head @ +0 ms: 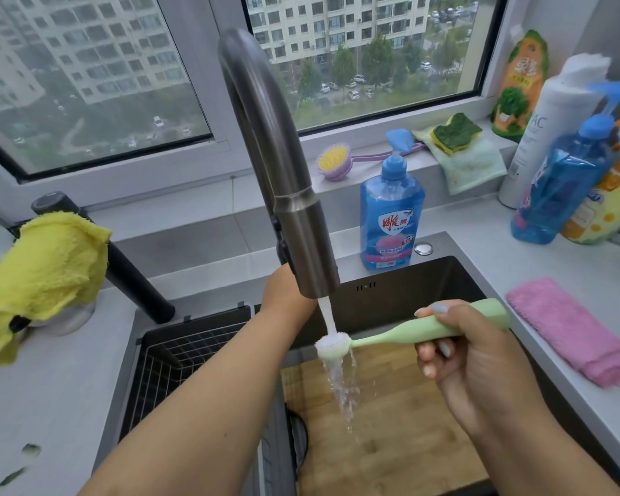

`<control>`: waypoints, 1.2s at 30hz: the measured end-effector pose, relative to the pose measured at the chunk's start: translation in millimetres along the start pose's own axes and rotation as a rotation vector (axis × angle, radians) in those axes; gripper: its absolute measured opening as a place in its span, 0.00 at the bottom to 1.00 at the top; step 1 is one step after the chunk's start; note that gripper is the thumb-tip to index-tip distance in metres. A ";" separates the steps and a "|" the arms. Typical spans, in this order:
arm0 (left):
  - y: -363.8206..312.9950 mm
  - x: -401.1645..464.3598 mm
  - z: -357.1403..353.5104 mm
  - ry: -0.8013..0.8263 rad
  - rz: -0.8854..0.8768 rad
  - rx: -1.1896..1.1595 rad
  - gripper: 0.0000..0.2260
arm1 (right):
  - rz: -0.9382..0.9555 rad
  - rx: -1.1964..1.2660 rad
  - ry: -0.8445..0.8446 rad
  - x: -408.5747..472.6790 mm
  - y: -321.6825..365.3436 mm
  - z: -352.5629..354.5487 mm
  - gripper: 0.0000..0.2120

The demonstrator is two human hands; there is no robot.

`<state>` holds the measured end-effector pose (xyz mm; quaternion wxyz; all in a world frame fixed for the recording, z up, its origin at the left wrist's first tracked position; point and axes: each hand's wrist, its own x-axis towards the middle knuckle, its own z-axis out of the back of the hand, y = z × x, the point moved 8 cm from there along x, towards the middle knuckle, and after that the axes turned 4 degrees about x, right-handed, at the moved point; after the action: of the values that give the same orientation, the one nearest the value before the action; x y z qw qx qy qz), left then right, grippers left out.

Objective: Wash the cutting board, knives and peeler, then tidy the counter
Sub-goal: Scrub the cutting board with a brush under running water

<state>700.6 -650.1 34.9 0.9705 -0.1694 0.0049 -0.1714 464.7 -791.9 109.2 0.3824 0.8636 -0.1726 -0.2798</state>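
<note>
Here, right hand (476,356) fingers curled round green brush (419,332) under running water, left hand hidden behind faucet (283,166).

Both forearms are bare, no sleeves, watch or rings showing; the right hand (476,356) has pale grey-blue polished nails.

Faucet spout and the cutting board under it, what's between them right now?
In the head view, the white bristle head of the green brush, held by the right hand, sits in the water stream between the faucet spout and the cutting board.
</note>
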 end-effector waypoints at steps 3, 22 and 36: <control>-13.3 -12.3 16.4 -0.016 -0.069 -0.071 0.07 | 0.000 0.004 0.006 -0.5 -0.5 -1.0 0.10; -188.5 32.4 120.9 -0.182 -0.695 0.110 0.35 | 0.377 0.064 -0.260 91.7 110.5 1.5 0.08; -181.1 41.6 124.5 -0.260 -0.721 0.114 0.32 | 0.318 0.141 -0.236 111.2 106.1 -14.7 0.09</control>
<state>688.2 -783.4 214.0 0.8484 -0.1263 -0.1878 -0.4785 552.0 -909.3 158.6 0.3374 0.8114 -0.3693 -0.3023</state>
